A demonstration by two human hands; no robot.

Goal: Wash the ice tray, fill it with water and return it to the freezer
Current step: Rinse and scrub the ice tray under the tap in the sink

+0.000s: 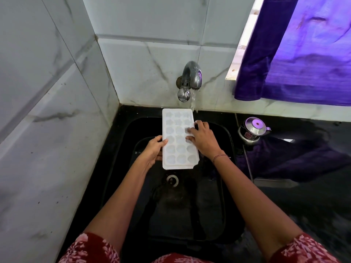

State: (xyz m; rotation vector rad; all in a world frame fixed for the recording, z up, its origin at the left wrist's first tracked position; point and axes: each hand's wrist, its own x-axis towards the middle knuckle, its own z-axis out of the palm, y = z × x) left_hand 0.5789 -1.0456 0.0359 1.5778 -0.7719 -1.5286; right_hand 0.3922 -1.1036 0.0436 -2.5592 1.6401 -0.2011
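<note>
**Desk:** What are the hands doing?

**Photographer:** The person's left hand (154, 149) grips the ice tray (177, 149) by its left long edge, thumb on top and fingers curled underneath. The right hand (203, 141) lies palm down on the tray's right side. Its bent fingers are spread and press into the compartments there, holding nothing. A thin beaded bracelet (220, 157) circles that wrist.

**Desk:** And where is the tray?

**Photographer:** The white tray is held roughly level above the black sink (190, 215), cups facing up, its far end toward the wall. The drain (172, 180) shows just below its near end.

**Desk:** Is water running?

**Photographer:** Yes. A thin stream (192, 103) falls from the steel tap (190, 80) at the tray's far right corner. Whether it lands on the tray cannot be told.

**Desk:** What surrounds it?

**Photographer:** Grey-veined white tiles (47, 92) line the corner behind and to the left. On the black table (303, 205) right of the sink stands a small steel kettle (252, 132). A purple curtain (303, 54) hangs above it. Red patterned sleeves (91, 249) frame the bottom edge.
</note>
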